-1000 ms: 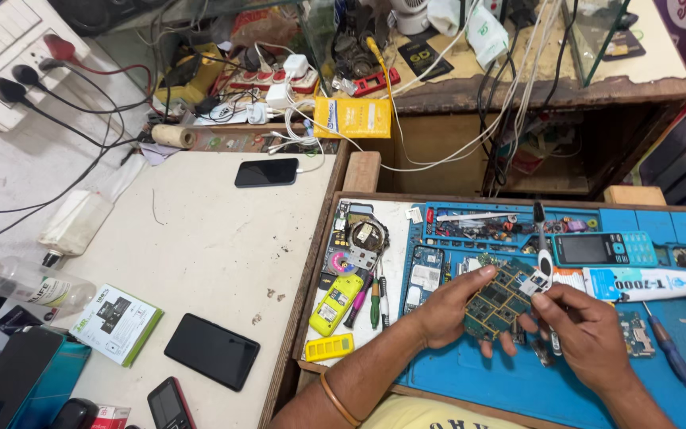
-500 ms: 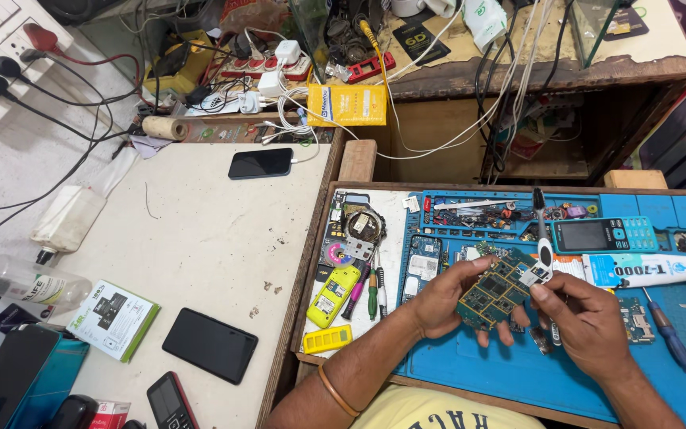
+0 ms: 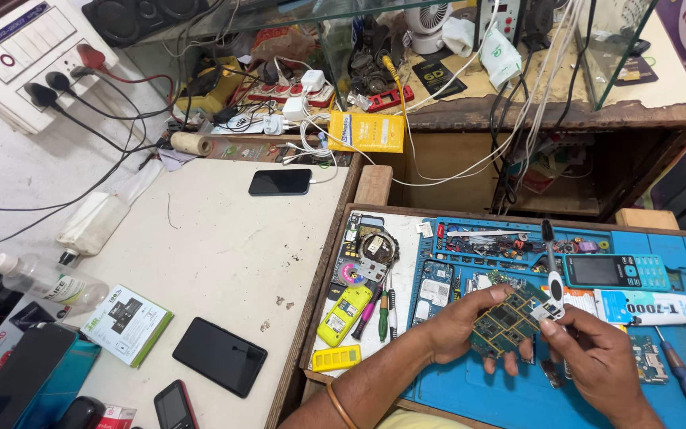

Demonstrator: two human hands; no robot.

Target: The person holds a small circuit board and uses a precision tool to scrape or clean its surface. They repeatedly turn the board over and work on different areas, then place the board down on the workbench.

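Centrally, step in hand: a bare circuit board (image 3: 508,324) is held up over the blue work mat (image 3: 470,397) for inspection or rework; by the look of it, the work is at an early or middle stage, since loose parts lie all about.
Left hand (image 3: 458,322): fingers curled under and around the board's left edge, thumb on top; a closed pinch that carries the board clear of the mat.
Right hand (image 3: 601,361): fingers drawn together, pinching the board's right corner; a slim white-handled tool (image 3: 553,274) stands just behind the fingertips, and whether the hand grips it cannot be told.
Board position: near the front edge of the mat, tilted, component side up.
Next move, as a judgement: a steady left-hand hold and a fine, light touch from the right, since the board's parts are small and close-set.
Nearby on the mat: a teal keypad phone (image 3: 615,272) toward the far right edge, a white glue tube (image 3: 653,307) just beside it, a blue screwdriver (image 3: 680,372) at the right.
Tabletop (image 3: 216,262) to the left: a black smartphone (image 3: 219,356) near its front edge, well apart from both hands.
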